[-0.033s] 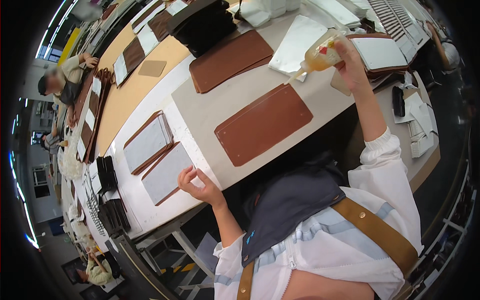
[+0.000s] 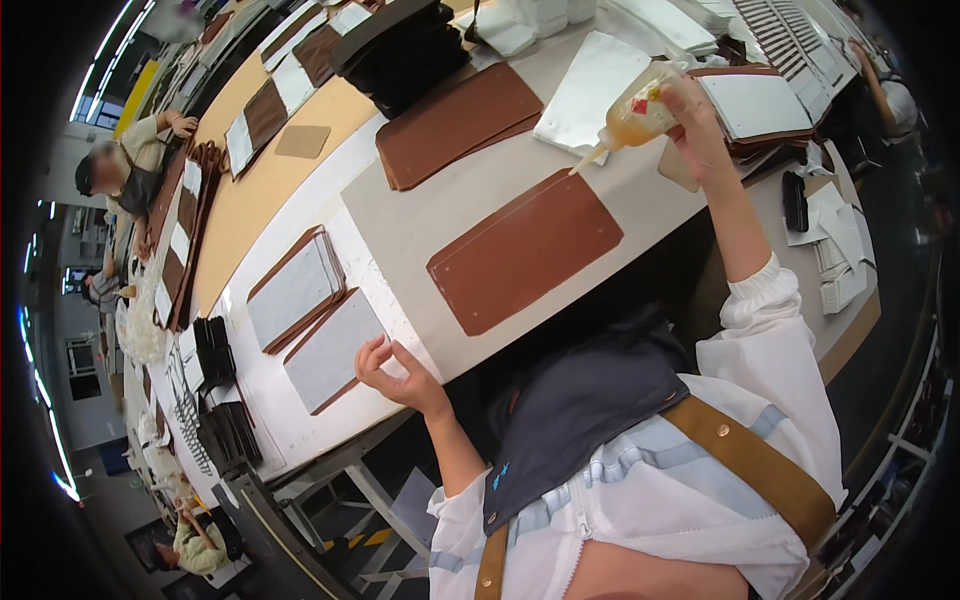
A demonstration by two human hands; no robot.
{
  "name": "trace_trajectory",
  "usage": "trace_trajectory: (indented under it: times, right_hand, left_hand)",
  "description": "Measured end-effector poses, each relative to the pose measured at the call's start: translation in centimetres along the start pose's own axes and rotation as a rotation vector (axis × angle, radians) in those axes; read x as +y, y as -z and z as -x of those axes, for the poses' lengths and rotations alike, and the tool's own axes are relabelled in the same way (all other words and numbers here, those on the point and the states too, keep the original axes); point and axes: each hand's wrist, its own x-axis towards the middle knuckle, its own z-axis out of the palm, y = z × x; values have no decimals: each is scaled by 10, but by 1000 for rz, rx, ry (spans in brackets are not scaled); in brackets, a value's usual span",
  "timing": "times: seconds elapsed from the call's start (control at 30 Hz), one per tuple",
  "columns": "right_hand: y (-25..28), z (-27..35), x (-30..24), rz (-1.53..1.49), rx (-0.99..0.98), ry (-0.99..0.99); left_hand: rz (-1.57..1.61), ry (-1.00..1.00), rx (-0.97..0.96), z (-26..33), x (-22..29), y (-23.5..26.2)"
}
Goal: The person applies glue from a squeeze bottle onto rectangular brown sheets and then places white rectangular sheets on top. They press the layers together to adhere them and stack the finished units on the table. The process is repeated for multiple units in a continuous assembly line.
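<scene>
My right hand (image 2: pixel 700 125) is raised over the table and grips a squeeze bottle of amber liquid (image 2: pixel 635 115). Its nozzle points down-left, just above the far corner of a brown leather panel (image 2: pixel 525 250) lying flat in front of me. My left hand (image 2: pixel 395 375) rests at the table's near edge with its fingers apart, holding nothing. It sits beside a grey-faced panel with a brown border (image 2: pixel 330 350).
A second grey-faced panel (image 2: pixel 292 290) lies by the first. Farther off are another brown panel (image 2: pixel 455 125), a white sheet (image 2: pixel 590 85) and stacked dark pieces (image 2: pixel 400 50). A stack of white-topped panels (image 2: pixel 760 105) stands at the right. A person (image 2: pixel 125 170) works at the far left.
</scene>
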Motion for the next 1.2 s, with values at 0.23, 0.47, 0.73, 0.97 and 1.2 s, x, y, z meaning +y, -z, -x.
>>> trace_trajectory:
  times: [0.23, 0.47, 0.73, 0.97, 1.2]
  right_hand:
    - [-4, -4, 10, 238, 19, 50]
    - [-8, -9, 17, 229, -19, 37]
    - [-2, -10, 18, 291, -70, 42]
    - [6, 1, 10, 344, -88, 7]
    - [21, 19, 5, 356, -122, -28]
  left_hand:
    - [-61, -25, 18, 0, -2, 0]
    - [-59, -15, 8, 1, -5, 0]
    - [-69, -50, 2, 1, -8, -1]
    - [-54, -4, -17, 2, -8, 1]
    - [-38, -19, 1, 2, -6, -1]
